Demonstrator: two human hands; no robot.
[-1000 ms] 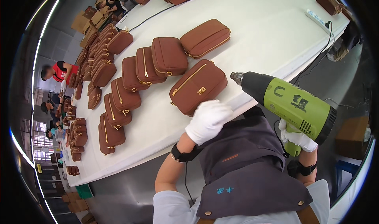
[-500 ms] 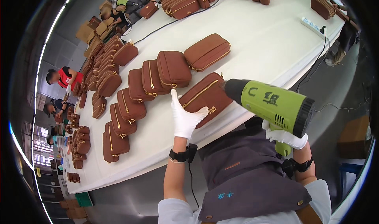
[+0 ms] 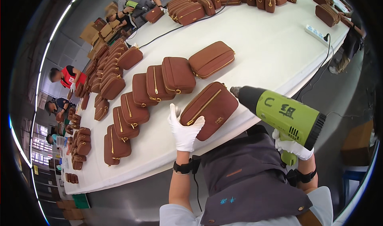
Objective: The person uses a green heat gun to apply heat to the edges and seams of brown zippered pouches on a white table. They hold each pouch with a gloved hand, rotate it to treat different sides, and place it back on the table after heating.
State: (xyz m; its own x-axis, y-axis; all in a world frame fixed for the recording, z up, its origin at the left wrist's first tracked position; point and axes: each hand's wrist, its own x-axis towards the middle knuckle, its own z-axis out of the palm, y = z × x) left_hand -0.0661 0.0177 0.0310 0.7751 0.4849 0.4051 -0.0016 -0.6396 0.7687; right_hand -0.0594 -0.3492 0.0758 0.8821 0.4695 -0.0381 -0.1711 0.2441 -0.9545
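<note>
My white-gloved left hand (image 3: 184,128) grips the lower left end of a brown zippered bag (image 3: 217,112), one finger across its front and the others at its far side. The bag tilts up at the table's near edge, its gold zipper facing me. In my gloved right hand (image 3: 293,144) is a green heat gun (image 3: 285,112), held by its handle. Its metal nozzle points left, close to the bag's upper right corner without touching it. A bag with a rounded top (image 3: 178,75) and another brown bag (image 3: 211,59) lie just beyond.
Overlapping brown bags (image 3: 133,108) run down the white table (image 3: 263,46) to the left, with more rows behind. A power strip (image 3: 317,34) and black cables lie at the far right. Across the table, a co-worker (image 3: 137,2) holds another green heat gun.
The bag in my left hand has tipped so more of its front shows. My right hand has shifted the heat gun slightly right and down, drawing its nozzle off the bag.
</note>
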